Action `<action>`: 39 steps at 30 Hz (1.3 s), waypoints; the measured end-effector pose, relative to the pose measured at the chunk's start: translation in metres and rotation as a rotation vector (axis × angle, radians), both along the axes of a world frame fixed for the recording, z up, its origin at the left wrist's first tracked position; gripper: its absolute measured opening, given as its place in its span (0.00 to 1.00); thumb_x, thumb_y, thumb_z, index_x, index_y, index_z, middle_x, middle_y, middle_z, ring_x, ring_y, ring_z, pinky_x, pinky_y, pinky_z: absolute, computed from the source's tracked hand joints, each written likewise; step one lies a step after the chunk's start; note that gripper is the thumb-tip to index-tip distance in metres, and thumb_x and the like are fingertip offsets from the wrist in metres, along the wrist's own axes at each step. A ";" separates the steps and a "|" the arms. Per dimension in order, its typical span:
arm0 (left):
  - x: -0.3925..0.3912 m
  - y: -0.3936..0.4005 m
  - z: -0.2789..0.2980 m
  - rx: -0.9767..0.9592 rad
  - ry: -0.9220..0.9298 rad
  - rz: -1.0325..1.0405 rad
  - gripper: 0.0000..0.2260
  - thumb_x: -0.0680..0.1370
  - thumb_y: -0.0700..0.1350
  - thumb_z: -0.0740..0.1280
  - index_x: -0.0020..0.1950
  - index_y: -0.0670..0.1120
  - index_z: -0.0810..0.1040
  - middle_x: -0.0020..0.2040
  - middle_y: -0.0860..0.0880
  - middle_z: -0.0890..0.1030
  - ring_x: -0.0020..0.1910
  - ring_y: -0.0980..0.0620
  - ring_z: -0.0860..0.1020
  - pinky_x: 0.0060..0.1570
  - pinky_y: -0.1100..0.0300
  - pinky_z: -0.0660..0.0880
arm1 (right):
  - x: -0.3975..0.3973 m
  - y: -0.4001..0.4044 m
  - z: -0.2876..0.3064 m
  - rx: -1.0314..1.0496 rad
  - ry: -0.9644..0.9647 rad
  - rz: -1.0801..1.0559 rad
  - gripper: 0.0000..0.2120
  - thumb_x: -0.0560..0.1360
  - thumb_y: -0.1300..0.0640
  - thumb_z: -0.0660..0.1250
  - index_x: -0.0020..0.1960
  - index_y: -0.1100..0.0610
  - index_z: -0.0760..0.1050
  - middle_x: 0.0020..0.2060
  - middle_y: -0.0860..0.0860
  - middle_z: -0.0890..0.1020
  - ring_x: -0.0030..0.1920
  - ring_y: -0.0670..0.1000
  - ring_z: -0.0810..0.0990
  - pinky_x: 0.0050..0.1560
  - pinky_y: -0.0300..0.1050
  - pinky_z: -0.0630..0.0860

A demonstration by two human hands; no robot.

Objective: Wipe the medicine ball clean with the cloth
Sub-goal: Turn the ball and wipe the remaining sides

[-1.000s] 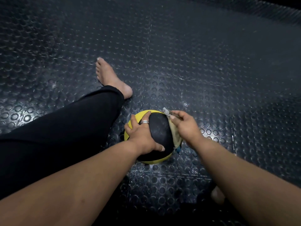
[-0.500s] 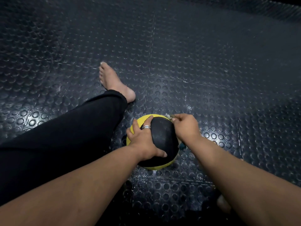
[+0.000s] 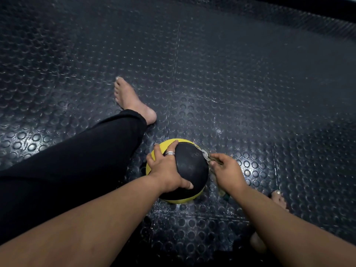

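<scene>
The ball [image 3: 189,166], black on top with a yellow band round it, sits on the studded floor [image 3: 250,93] just in front of the person, tucked beside a leg [image 3: 77,160] in black trousers that stretches off to the ball's left, its bare foot [image 3: 133,101] beyond the ball. The left hand [image 3: 165,170] is spread over the ball's near left side, fingers curved round it and thumb pressed low on the black panel, a ring [image 3: 170,153] on one finger; it holds the ball steady. At the ball's right edge the right hand [image 3: 225,171] pinches the cloth [image 3: 206,156], a pale bunch that lies against the ball's upper right shoulder, with a bit more of it hanging below the wrist. I'd say the wiping is under way, the right flank being worked now. How much is already clean I cannot tell. The next move probably calls for dragging the cloth on across the surface, then turning the ball with the left hand to bring the underside up.
</scene>
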State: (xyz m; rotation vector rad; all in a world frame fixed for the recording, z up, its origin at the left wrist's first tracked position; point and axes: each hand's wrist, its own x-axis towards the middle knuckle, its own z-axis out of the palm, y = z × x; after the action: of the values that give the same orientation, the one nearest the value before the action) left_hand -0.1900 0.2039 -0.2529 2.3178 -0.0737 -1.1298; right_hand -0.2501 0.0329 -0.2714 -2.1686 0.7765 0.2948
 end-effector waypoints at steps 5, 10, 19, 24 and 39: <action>-0.005 -0.007 0.001 0.053 0.003 -0.025 0.58 0.62 0.53 0.82 0.76 0.66 0.42 0.77 0.47 0.33 0.76 0.35 0.37 0.74 0.42 0.52 | 0.043 0.012 0.006 0.020 -0.095 0.065 0.11 0.76 0.60 0.64 0.57 0.55 0.78 0.53 0.51 0.80 0.54 0.49 0.77 0.55 0.39 0.71; -0.005 -0.005 0.001 0.048 0.006 -0.019 0.59 0.62 0.52 0.82 0.76 0.66 0.40 0.77 0.47 0.32 0.76 0.35 0.36 0.74 0.41 0.54 | 0.080 0.029 0.012 -0.089 -0.114 0.396 0.11 0.75 0.61 0.65 0.57 0.55 0.79 0.53 0.50 0.78 0.57 0.51 0.75 0.60 0.42 0.70; 0.002 0.003 -0.001 -0.011 0.000 0.000 0.57 0.61 0.51 0.83 0.76 0.66 0.46 0.78 0.48 0.37 0.76 0.37 0.39 0.74 0.42 0.53 | 0.006 -0.003 -0.001 0.043 0.001 0.088 0.12 0.77 0.61 0.64 0.60 0.58 0.76 0.55 0.53 0.79 0.56 0.51 0.77 0.60 0.41 0.70; -0.001 -0.003 0.001 0.036 -0.009 -0.030 0.58 0.61 0.52 0.82 0.77 0.65 0.44 0.78 0.46 0.36 0.76 0.34 0.38 0.74 0.41 0.52 | 0.027 0.005 -0.001 0.069 -0.006 -0.025 0.10 0.77 0.61 0.63 0.58 0.57 0.74 0.55 0.52 0.79 0.53 0.49 0.76 0.52 0.37 0.68; 0.015 0.004 -0.006 -0.010 0.002 0.005 0.60 0.58 0.51 0.83 0.77 0.65 0.45 0.78 0.48 0.40 0.77 0.38 0.44 0.74 0.42 0.56 | -0.030 0.018 -0.021 -0.011 -0.072 0.037 0.13 0.79 0.58 0.60 0.62 0.54 0.73 0.54 0.51 0.77 0.57 0.52 0.75 0.61 0.48 0.72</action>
State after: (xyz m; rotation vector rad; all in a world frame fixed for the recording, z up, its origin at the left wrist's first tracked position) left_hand -0.1749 0.2084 -0.2592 2.3070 -0.0723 -1.1265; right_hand -0.2798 0.0509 -0.2927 -2.1932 0.7002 0.2300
